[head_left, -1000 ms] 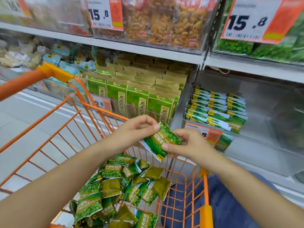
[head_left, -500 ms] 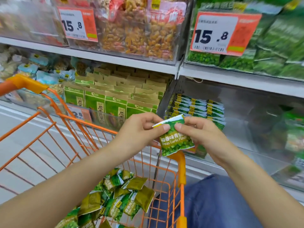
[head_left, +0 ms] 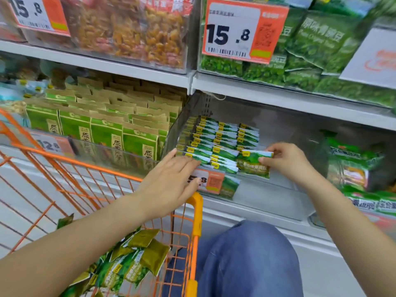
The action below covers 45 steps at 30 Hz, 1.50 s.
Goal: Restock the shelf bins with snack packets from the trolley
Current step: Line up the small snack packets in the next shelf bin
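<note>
My right hand pinches the top edge of a green pea snack packet and holds it upright at the front right of the rows of matching packets in the clear shelf bin. My left hand is off the packet, fingers straight, hovering over the front left row and the bin's price tag. More green packets lie heaped in the orange trolley below my left forearm.
Green-and-kraft boxes fill the bin to the left. Above are bins of orange snacks and green pea bags with 15.8 price tags. Other green packs sit at the right. My knee in jeans is beside the trolley.
Both hands carried the packet from over the trolley up to the bin. My left hand let go of it and opened; my right hand alone now holds it at the rows.
</note>
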### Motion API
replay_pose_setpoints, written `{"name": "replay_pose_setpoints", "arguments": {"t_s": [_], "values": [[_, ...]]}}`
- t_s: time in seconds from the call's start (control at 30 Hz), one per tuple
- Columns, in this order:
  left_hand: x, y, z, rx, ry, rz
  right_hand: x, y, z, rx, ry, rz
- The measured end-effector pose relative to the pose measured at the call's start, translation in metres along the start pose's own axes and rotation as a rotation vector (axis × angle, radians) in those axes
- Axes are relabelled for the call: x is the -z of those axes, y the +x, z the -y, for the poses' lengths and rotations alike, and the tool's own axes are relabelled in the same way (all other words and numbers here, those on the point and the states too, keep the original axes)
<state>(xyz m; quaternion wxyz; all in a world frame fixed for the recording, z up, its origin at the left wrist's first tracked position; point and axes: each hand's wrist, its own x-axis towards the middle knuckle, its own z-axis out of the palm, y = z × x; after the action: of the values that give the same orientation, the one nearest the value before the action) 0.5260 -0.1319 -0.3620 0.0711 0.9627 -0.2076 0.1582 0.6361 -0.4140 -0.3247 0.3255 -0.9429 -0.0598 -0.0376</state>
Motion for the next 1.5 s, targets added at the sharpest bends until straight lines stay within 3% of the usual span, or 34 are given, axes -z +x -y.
{"name": "replay_pose_setpoints", "arguments": {"t_s": [0.1,0.27,0.47,0.6,0.67,0.7,0.83,0.87,0.93,1.07,1.27,1.37,1.5], "values": [[0.001,0.000,0.000,-0.007,-0.008,-0.009,-0.015,0.014,-0.002,-0.029,-0.073,0.093],[-0.002,-0.001,0.002,-0.027,0.025,-0.052,-0.028,0.024,-0.003,-0.017,-0.418,0.174],[0.004,-0.008,0.005,-0.063,-0.047,-0.099,-0.022,0.011,0.007,-0.055,-0.556,0.028],[0.032,-0.042,0.019,-0.287,-0.031,-0.199,-0.018,-0.019,0.047,0.228,-0.434,-0.180],[0.041,-0.069,0.030,-0.306,-0.044,-0.081,-0.030,-0.045,0.076,0.399,-0.276,-0.128],[0.041,-0.082,0.035,-0.271,-0.043,0.054,-0.040,-0.061,0.090,0.482,-0.221,-0.075],[0.010,-0.120,0.060,-0.010,0.102,0.846,-0.085,-0.117,0.137,0.794,-0.167,0.218],[0.003,-0.127,0.062,0.014,0.114,0.953,-0.096,-0.124,0.144,0.824,-0.202,0.330],[-0.008,-0.134,0.063,0.059,0.116,0.970,-0.115,-0.130,0.149,0.866,-0.301,0.472],[-0.013,-0.125,0.055,0.088,0.098,0.750,-0.125,-0.126,0.146,0.793,-0.326,0.514],[-0.034,-0.092,0.035,0.032,0.197,0.940,-0.123,-0.123,0.145,0.576,-0.073,0.559],[-0.049,-0.091,0.035,0.016,0.260,0.915,-0.124,-0.122,0.143,0.525,-0.016,0.553],[-0.016,-0.083,0.052,0.123,-0.116,0.802,-0.124,-0.119,0.142,0.416,0.194,0.446]]}}
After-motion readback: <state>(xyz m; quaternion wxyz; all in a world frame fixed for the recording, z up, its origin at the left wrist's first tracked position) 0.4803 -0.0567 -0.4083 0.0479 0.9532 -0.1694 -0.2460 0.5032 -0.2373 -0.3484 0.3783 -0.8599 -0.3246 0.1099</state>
